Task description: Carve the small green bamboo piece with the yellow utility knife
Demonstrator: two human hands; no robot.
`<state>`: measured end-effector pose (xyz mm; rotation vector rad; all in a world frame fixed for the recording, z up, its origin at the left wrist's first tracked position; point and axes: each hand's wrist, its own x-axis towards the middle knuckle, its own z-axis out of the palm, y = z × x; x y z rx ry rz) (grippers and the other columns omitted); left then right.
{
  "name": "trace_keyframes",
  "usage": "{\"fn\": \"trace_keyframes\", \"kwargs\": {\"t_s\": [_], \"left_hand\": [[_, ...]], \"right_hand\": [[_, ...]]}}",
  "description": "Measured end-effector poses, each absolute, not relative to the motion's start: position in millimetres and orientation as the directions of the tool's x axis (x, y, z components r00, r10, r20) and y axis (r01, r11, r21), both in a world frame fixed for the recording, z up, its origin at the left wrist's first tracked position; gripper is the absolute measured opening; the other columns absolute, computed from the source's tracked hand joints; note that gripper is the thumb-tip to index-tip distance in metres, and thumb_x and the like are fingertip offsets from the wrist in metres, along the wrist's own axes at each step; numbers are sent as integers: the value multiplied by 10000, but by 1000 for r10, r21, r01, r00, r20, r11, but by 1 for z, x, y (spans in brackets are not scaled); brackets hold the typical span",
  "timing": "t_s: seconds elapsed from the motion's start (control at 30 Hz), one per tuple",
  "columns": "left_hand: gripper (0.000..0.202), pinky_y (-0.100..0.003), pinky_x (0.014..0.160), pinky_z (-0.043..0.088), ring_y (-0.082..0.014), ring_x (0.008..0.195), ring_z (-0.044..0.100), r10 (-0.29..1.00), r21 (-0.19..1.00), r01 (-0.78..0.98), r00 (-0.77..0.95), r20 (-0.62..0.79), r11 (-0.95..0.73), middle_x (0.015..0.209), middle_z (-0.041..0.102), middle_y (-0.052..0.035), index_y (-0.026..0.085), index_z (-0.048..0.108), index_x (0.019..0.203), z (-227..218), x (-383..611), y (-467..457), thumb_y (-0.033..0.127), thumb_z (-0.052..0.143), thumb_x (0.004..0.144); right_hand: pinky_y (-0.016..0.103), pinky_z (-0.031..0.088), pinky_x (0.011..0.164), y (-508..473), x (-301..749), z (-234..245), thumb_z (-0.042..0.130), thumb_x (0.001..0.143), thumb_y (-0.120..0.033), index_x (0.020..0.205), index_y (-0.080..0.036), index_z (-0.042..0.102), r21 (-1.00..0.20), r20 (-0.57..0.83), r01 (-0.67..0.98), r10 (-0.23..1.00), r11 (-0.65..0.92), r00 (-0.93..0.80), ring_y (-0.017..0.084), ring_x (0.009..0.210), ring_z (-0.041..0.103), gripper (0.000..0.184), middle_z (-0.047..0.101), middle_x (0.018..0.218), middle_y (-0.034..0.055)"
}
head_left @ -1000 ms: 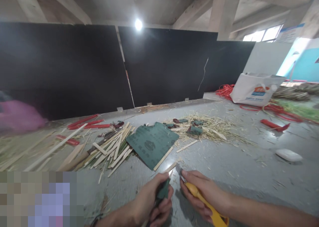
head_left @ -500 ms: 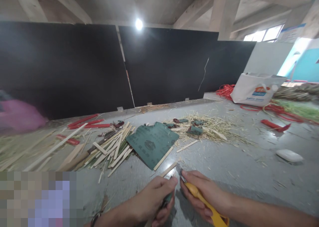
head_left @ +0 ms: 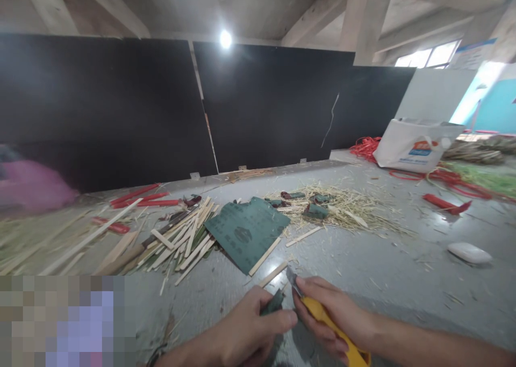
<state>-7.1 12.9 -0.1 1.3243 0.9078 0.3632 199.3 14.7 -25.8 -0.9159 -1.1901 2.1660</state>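
Note:
My left hand (head_left: 252,329) is closed around a small folded piece of dark green sandpaper (head_left: 274,302), its thumb stretched toward the right. A yellow-handled utility knife (head_left: 322,310) is in my right hand (head_left: 334,313), the blade end pointing forward and a little left. Just beyond both hands a pale bamboo strip (head_left: 274,274) shows; whether its near end touches the left hand is hidden. Farther off, a larger green sandpaper sheet (head_left: 248,232) lies on the table, partly over a heap of cut bamboo strips (head_left: 187,243).
Thin shavings (head_left: 350,206) with sandpaper scraps (head_left: 315,211) lie beyond the sheet. Red pieces (head_left: 445,203), a white mouse-shaped object (head_left: 470,252) and a white bag (head_left: 417,146) are to the right. A black partition (head_left: 274,109) borders the back. A blurred pink shape (head_left: 36,187) is far left.
My left thumb has stretched out to the right, and more of the small sandpaper piece shows above the hand. My right hand and the knife have hardly moved.

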Motion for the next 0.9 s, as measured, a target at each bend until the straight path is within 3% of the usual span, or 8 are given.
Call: {"fn": "trace_keyframes", "kwargs": {"t_s": [0.17, 0.37, 0.5, 0.73, 0.9], "left_hand": [[631, -207, 265, 149, -71, 249, 258, 682, 929, 290, 633, -366, 229, 320, 356, 89, 237, 506, 586, 3, -9, 13, 845, 639, 691], [604, -212, 346, 180, -67, 316, 273, 701, 916, 289, 592, -398, 276, 365, 375, 109, 228, 531, 650, 6, -7, 10, 805, 696, 717], [562, -221, 422, 207, -87, 398, 318, 747, 938, 227, 568, -347, 263, 414, 378, 107, 219, 574, 717, 2, -5, 7, 765, 695, 770], [600, -243, 505, 253, -110, 487, 357, 815, 935, 194, 458, -355, 298, 435, 354, 104, 228, 538, 657, -7, -2, 1, 794, 728, 719], [612, -261, 538, 259, -119, 541, 362, 857, 931, 196, 368, -360, 307, 471, 368, 95, 238, 485, 643, -8, 3, -2, 799, 711, 735]], "right_hand": [[201, 264, 223, 14, 201, -20, 537, 847, -780, 684, -209, 578, -786, -380, 11, 470, -619, -797, 97, 214, 318, 595, 405, 336, -71], [179, 188, 240, 14, 202, -26, 538, 857, -773, 694, -221, 547, -773, -386, 36, 425, -633, -818, 86, 207, 294, 576, 404, 325, -77], [194, 206, 240, 9, 197, -26, 576, 799, -829, 698, -223, 553, -827, -366, -13, 556, -562, -746, 91, 222, 309, 614, 398, 321, -83], [194, 173, 305, -9, 182, -19, 599, 671, -934, 692, -209, 534, -885, -338, -95, 770, -456, -541, 44, 274, 260, 728, 369, 374, -108], [170, 238, 295, 15, 194, -13, 583, 825, -803, 774, -243, 494, -839, -421, -215, 846, -500, -326, 56, 311, 209, 570, 369, 429, -122]]}}
